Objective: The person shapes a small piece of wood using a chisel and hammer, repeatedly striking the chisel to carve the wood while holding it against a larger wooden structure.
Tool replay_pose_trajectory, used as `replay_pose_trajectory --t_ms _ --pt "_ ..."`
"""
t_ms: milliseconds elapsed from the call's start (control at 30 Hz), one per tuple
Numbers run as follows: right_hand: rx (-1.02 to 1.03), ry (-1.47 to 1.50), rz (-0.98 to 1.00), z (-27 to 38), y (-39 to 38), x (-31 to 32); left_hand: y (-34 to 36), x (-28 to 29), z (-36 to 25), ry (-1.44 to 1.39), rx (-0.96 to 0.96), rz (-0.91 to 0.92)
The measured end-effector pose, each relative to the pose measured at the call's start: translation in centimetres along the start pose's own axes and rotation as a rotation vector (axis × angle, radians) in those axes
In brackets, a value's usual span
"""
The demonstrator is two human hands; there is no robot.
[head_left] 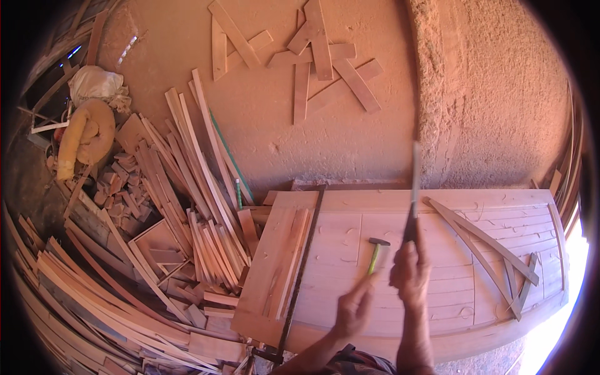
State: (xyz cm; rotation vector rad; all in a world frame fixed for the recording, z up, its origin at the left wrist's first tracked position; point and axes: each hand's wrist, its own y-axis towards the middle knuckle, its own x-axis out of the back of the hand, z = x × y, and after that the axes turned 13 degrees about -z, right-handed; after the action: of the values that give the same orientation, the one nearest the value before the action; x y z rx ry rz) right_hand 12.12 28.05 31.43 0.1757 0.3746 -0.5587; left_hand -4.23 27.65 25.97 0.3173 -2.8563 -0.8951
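Observation:
My left hand is closed round the lower end of a hammer with a bright green handle, its dark head pointing up and away. Beside it on the right, my right hand grips a tool with a dark handle and a long, narrow metal blade that points upward. The blade is blurred, and its exact kind is hard to tell. Below both hands lies a large pale wooden door panel with grooved lines and curled shavings on it. Neither tool's tip appears to touch the panel.
A dark bar clamp crosses the panel's left part, next to loose strips. A wooden triangular frame lies on the right. Wood offcuts and long boards crowd the left. Wooden pieces hang on the wall.

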Motion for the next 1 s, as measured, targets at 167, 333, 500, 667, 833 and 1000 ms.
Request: replay_pose_trajectory --t_ms 167,333,500,667,833,1000 --pt "0.182 -0.307 0.254 -2.2 -4.9 3.7 7.9 0.0 -1.1 -0.410 0.395 -0.180" --pt "-0.043 -0.494 0.433 -3.1 -8.9 3.6 9.5 -0.7 -0.3 -0.553 0.343 -0.174" --pt "0.104 -0.462 0.403 -2.8 -9.2 3.6 9.1 -0.6 0.8 -0.217 0.103 -0.154" --pt "0.089 -0.363 0.253 -3.6 -6.4 2.1 4.6 -1.2 -3.2 -0.126 0.124 -0.036" --pt "0.050 -0.124 0.121 0.7 -1.6 1.9 2.7 -0.6 -1.9 -0.555 0.601 -0.032" --pt "-0.033 -0.397 0.352 -2.3 -7.5 3.8 8.4 -0.3 -1.8 -0.661 0.608 -0.139"
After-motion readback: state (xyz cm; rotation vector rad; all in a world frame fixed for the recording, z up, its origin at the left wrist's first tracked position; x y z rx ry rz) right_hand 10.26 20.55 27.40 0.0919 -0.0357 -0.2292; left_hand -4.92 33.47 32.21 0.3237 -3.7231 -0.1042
